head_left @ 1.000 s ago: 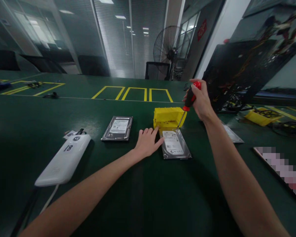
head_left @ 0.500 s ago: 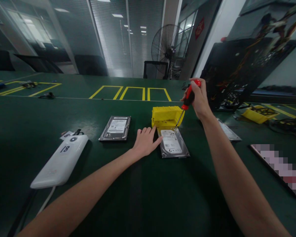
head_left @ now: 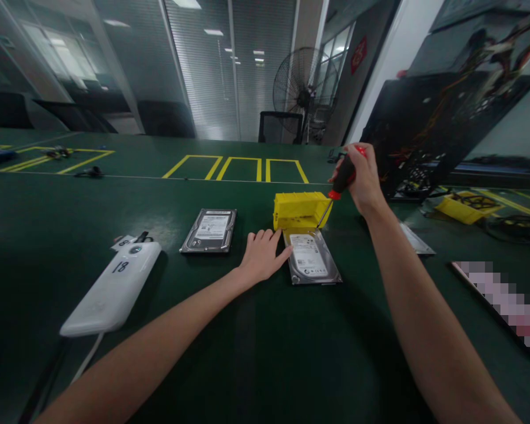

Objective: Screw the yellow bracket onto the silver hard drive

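My right hand [head_left: 363,179] is wrapped round the red and black handle of a screwdriver [head_left: 345,174]. The shaft slants down to the left, its tip at the upper right edge of a silver hard drive [head_left: 311,259]. My left hand [head_left: 262,254] lies with fingers spread, its thumb at the drive's left edge and a fingertip near the yellow bin [head_left: 301,210]. That bin rests on its side behind the drive, its opening facing me. A second hard drive [head_left: 212,231] lies flat to the left.
On the left is a white device marked 18 [head_left: 112,291] with a cable. At the right are a computer case [head_left: 428,123], another yellow bin [head_left: 463,207], a partly hidden silver piece [head_left: 417,239] and a blurred flat object [head_left: 503,306]. Yellow tape marks the green table [head_left: 136,200].
The screwdriver handle has turned slightly in my right hand, and that hand sits a little lower and further right. The whole view has shifted slightly. My left hand keeps its place by the drive.
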A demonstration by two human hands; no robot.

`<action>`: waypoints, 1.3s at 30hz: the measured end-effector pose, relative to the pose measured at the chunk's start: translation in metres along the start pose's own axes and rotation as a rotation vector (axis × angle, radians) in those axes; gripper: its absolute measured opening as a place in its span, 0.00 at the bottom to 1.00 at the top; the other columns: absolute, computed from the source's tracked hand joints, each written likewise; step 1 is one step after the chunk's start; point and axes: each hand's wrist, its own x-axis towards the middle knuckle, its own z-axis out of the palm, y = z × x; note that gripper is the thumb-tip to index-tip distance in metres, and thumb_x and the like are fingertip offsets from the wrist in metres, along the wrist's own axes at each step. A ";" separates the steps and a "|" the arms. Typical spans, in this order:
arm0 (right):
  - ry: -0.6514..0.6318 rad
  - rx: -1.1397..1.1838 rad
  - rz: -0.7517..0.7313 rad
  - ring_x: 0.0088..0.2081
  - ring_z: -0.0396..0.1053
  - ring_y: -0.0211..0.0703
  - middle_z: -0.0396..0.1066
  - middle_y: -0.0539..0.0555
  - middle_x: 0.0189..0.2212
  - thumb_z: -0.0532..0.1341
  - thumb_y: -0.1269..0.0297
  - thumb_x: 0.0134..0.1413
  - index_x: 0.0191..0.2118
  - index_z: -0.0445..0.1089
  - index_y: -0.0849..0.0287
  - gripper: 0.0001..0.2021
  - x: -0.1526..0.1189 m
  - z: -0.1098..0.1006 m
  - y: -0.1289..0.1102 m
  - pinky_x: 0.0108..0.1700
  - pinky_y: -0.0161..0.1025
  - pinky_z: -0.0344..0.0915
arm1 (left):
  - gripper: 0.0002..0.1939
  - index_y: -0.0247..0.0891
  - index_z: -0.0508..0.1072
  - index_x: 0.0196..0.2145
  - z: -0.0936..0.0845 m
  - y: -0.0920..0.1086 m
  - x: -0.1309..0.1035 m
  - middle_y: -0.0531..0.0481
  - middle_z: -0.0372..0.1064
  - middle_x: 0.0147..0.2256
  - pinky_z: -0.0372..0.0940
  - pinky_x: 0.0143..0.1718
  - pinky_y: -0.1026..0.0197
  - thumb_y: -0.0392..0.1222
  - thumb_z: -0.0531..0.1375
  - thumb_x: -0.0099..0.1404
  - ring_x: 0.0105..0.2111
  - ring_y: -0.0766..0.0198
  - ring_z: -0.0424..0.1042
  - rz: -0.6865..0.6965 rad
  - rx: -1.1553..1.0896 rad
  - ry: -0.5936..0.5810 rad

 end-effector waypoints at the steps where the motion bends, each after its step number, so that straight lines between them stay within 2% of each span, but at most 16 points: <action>1: -0.011 0.012 0.012 0.26 0.71 0.40 0.65 0.48 0.26 0.57 0.42 0.53 0.41 0.62 0.47 0.17 0.000 0.000 -0.001 0.27 0.41 0.72 | 0.36 0.31 0.60 0.62 0.000 0.000 0.000 0.38 0.66 0.51 0.57 0.47 0.48 0.61 0.37 0.72 0.49 0.49 0.63 0.000 0.004 0.001; 3: -0.009 0.013 0.022 0.26 0.71 0.39 0.65 0.48 0.27 0.57 0.42 0.54 0.40 0.63 0.49 0.17 0.000 0.000 -0.002 0.27 0.40 0.71 | 0.36 0.31 0.60 0.62 0.000 0.001 0.000 0.38 0.66 0.51 0.57 0.47 0.48 0.61 0.37 0.72 0.48 0.49 0.63 0.001 0.001 -0.005; 8: 0.077 0.030 0.023 0.24 0.69 0.35 0.66 0.46 0.27 0.65 0.46 0.47 0.34 0.59 0.52 0.18 -0.002 0.002 -0.004 0.29 0.38 0.72 | 0.36 0.30 0.60 0.61 -0.001 0.001 0.000 0.38 0.66 0.51 0.58 0.47 0.49 0.61 0.37 0.71 0.48 0.50 0.63 -0.003 -0.011 -0.015; 11: 0.078 0.057 0.010 0.22 0.67 0.35 0.65 0.44 0.24 0.67 0.48 0.46 0.33 0.57 0.51 0.20 -0.003 0.003 -0.005 0.26 0.37 0.70 | 0.36 0.31 0.60 0.62 -0.001 0.001 0.000 0.39 0.65 0.51 0.58 0.47 0.50 0.61 0.36 0.71 0.48 0.50 0.63 -0.003 -0.009 -0.020; 13: 0.053 0.046 -0.006 0.22 0.67 0.36 0.64 0.45 0.23 0.65 0.47 0.47 0.34 0.58 0.50 0.19 -0.003 0.004 -0.005 0.25 0.37 0.69 | 0.36 0.32 0.59 0.62 -0.002 0.001 0.000 0.39 0.65 0.51 0.58 0.47 0.49 0.61 0.36 0.71 0.48 0.50 0.63 -0.006 -0.002 -0.026; 18: 0.009 0.037 0.011 0.28 0.72 0.42 0.67 0.49 0.27 0.55 0.39 0.54 0.40 0.61 0.47 0.19 0.000 0.001 0.001 0.26 0.41 0.70 | 0.39 0.30 0.59 0.63 -0.003 0.000 0.000 0.38 0.65 0.51 0.57 0.47 0.49 0.64 0.35 0.70 0.48 0.49 0.63 0.001 -0.030 -0.031; 22: 0.056 0.006 0.026 0.27 0.71 0.40 0.67 0.49 0.29 0.61 0.38 0.47 0.39 0.62 0.48 0.21 0.001 -0.002 0.005 0.28 0.40 0.72 | 0.49 0.31 0.53 0.65 -0.003 -0.001 -0.001 0.37 0.64 0.52 0.56 0.47 0.47 0.74 0.38 0.63 0.48 0.47 0.62 0.025 -0.063 -0.048; 25: 0.098 -0.020 0.014 0.26 0.70 0.39 0.66 0.48 0.29 0.65 0.40 0.43 0.38 0.60 0.48 0.23 0.001 0.000 0.005 0.28 0.40 0.71 | 0.53 0.30 0.52 0.66 -0.003 -0.002 0.000 0.35 0.64 0.53 0.55 0.48 0.47 0.77 0.40 0.59 0.46 0.47 0.63 0.039 -0.057 -0.038; 29: 0.080 -0.045 -0.004 0.23 0.67 0.37 0.63 0.46 0.25 0.65 0.42 0.44 0.39 0.57 0.47 0.23 0.000 0.002 0.002 0.26 0.39 0.69 | 0.54 0.29 0.54 0.65 -0.002 -0.001 -0.001 0.35 0.65 0.52 0.56 0.47 0.47 0.78 0.39 0.59 0.45 0.47 0.63 0.041 -0.035 -0.024; 34: 0.001 -0.025 -0.006 0.28 0.70 0.40 0.66 0.49 0.28 0.53 0.36 0.52 0.42 0.60 0.47 0.22 0.001 0.000 0.002 0.26 0.40 0.70 | 0.54 0.27 0.55 0.64 -0.003 0.000 -0.001 0.34 0.64 0.53 0.56 0.47 0.47 0.78 0.39 0.59 0.46 0.48 0.63 0.038 -0.042 -0.033; 36: 0.003 -0.027 0.000 0.29 0.71 0.41 0.66 0.50 0.29 0.54 0.36 0.51 0.42 0.62 0.48 0.23 0.000 -0.001 0.002 0.27 0.40 0.70 | 0.54 0.28 0.55 0.65 -0.004 -0.001 -0.001 0.34 0.64 0.53 0.56 0.48 0.46 0.78 0.38 0.59 0.46 0.47 0.62 0.037 -0.051 -0.040; 39: 0.049 -0.018 0.015 0.28 0.71 0.41 0.65 0.49 0.29 0.61 0.38 0.46 0.38 0.62 0.49 0.21 -0.001 0.002 0.000 0.27 0.39 0.70 | 0.54 0.30 0.55 0.65 -0.004 -0.001 -0.001 0.35 0.64 0.53 0.56 0.48 0.46 0.78 0.39 0.58 0.47 0.46 0.62 0.036 -0.057 -0.046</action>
